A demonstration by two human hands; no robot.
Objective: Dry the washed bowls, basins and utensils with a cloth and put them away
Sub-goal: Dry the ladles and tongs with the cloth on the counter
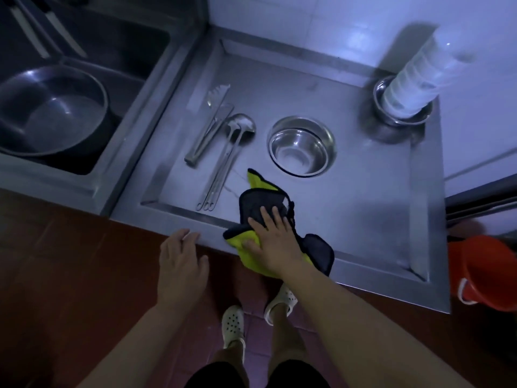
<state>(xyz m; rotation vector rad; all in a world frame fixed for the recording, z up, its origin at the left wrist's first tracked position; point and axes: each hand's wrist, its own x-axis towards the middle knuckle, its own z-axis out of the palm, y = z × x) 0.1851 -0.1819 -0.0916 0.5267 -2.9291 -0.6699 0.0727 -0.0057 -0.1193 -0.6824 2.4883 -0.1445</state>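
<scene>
A yellow and black cloth (263,200) lies over the front edge of the steel draining counter (363,219). My right hand (272,242) presses flat on the cloth with straight fingers. My left hand (180,256) hangs beside the counter's front lip, fingers loosely bent, holding nothing. Further back on the counter stands a stack of steel bowls (302,147). Steel tongs (209,124) and ladles (226,161) lie side by side to the left of the bowls.
A large steel basin (53,110) sits in the sink at the left. At the back right corner a stack of white bowls (419,79) stands in a steel bowl (383,107). A red bucket (489,273) is on the floor at the right.
</scene>
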